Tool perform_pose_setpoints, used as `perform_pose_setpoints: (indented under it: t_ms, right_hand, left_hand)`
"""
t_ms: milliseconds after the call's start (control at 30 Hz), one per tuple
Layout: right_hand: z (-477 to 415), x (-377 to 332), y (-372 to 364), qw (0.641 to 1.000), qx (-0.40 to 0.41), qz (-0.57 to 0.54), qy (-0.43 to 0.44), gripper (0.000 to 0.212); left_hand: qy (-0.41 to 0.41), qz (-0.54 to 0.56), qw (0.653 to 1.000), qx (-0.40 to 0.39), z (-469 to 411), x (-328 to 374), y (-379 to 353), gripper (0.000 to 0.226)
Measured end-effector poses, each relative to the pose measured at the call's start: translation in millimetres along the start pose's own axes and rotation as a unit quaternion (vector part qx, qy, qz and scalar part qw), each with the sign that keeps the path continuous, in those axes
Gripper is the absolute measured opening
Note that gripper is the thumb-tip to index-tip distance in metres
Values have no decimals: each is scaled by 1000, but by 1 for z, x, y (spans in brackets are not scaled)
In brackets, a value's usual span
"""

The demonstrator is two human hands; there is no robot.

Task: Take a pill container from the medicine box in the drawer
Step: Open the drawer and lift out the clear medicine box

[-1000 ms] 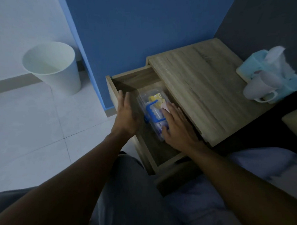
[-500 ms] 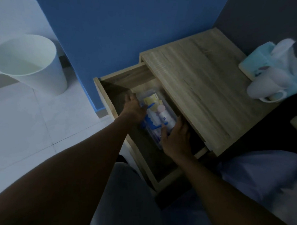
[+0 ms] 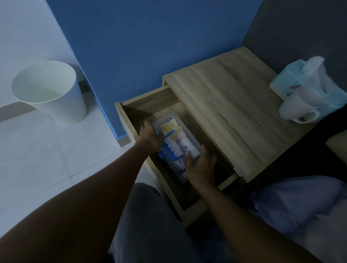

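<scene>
The wooden drawer (image 3: 127,120) of the nightstand stands pulled out. In it lies a clear plastic medicine box (image 3: 172,117) with a blue handle (image 3: 168,134). Its lid looks tipped up toward the left, and my left hand (image 3: 150,136) grips that left edge. Inside I see a white pill container with a pink cap (image 3: 188,145) and a yellow packet (image 3: 169,127). My right hand (image 3: 202,167) holds the box's near right end, thumb beside the pill container. The dim light hides finer detail.
The nightstand top (image 3: 228,113) overhangs the drawer's right side and carries a white mug (image 3: 295,108) and a light blue tissue box (image 3: 288,80). A white bin (image 3: 50,89) stands on the tiled floor at left. Bedding (image 3: 304,204) lies at right.
My left hand went from the drawer's left wall to the box's left edge and the lid tipped up. My right hand slid from the top of the box to its near end.
</scene>
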State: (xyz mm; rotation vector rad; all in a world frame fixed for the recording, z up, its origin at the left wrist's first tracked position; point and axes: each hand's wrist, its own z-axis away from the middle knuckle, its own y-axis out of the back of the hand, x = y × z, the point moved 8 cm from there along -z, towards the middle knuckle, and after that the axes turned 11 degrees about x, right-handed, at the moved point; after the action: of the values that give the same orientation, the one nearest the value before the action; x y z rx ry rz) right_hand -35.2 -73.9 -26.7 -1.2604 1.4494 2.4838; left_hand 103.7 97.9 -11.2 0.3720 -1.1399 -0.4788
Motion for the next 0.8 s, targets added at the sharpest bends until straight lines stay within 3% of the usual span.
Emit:
perform_pose_setpoints:
  t_ms: [233,367,800]
  right_hand:
    - [16,-34,36,997,-18,-57,40,71]
    - [20,-61,56,992,-14,-103,68,66]
    - [-55,-137,131,962,133,-183,151,57]
  left_hand:
    - [-49,-45,997,31,11,38,41,53]
    - [-119,-83,983,110,18,76,76,52]
    - [-160,-17,978,129,-19,184,82,58]
